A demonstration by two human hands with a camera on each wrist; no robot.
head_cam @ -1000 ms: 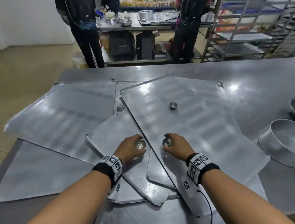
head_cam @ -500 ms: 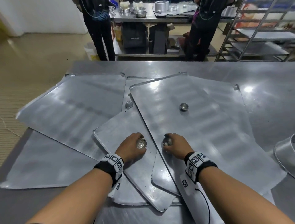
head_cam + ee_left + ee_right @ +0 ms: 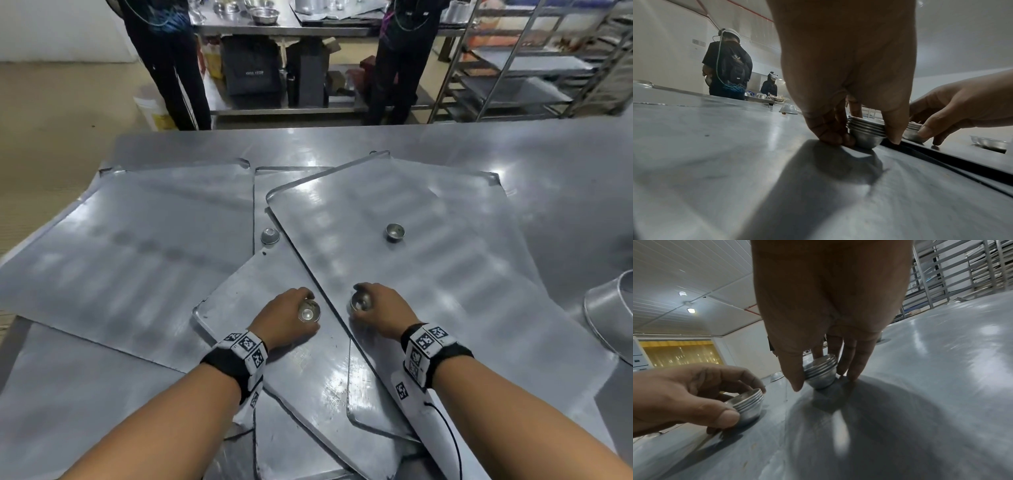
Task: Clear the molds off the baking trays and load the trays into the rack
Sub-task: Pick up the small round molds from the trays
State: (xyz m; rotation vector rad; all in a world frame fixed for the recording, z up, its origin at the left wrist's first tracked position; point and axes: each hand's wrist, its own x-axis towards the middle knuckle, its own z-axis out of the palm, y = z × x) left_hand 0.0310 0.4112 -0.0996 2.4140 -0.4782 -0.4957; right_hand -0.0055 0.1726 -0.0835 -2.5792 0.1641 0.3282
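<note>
Molds: two gripped stacks (image 3: 309,313) (image 3: 360,303), two singles (image 3: 395,232) (image 3: 269,236)

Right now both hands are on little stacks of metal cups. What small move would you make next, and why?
Probably lift both stacks straight up off the trays. The left hand grips one stack of cups and the right hand grips the other stack, both resting on trays. Two loose cups, one upright and one upside down, remain to collect afterwards.

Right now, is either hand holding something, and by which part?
Yes. The left hand pinches a nested mold stack by its sides, thumb opposite fingers; the right hand has the same grip on a second mold stack. Both stacks rest on trays.
</note>
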